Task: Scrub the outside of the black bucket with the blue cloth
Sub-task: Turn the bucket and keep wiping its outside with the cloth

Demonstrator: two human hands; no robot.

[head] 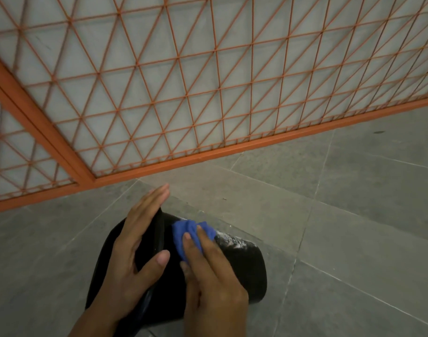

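Fingers (pixel 191 242) of right hand (pixel 215 285) laid close together and fairly straight, pressing a bunched blue cloth (pixel 183 237) onto the upper outer wall of a glossy black plastic bucket (pixel 244 268). Cloth wadded under the fingertips, poking out beyond them toward the rim end. Left hand (pixel 135 244) set over the bucket's rim, fingers straight and together across the mouth, tips reaching past the far edge; thumb spread apart and lying on the outer wall, just beside the cloth. Bucket tipped on its side on a grey tiled floor (pixel 354 215), mouth to the left, base to the right, lying near the floor's near edge and roughly midway along it. Pale, soapy-looking smear (pixel 232 240) on the upper wall, just right of the cloth. Beyond, at the floor's far edge, an orange metal grille (pixel 159 93) of crossed diagonal bars in a thick orange frame, well apart from the bucket. Small dark speck (pixel 379 132) on a tile toward the far right corner.
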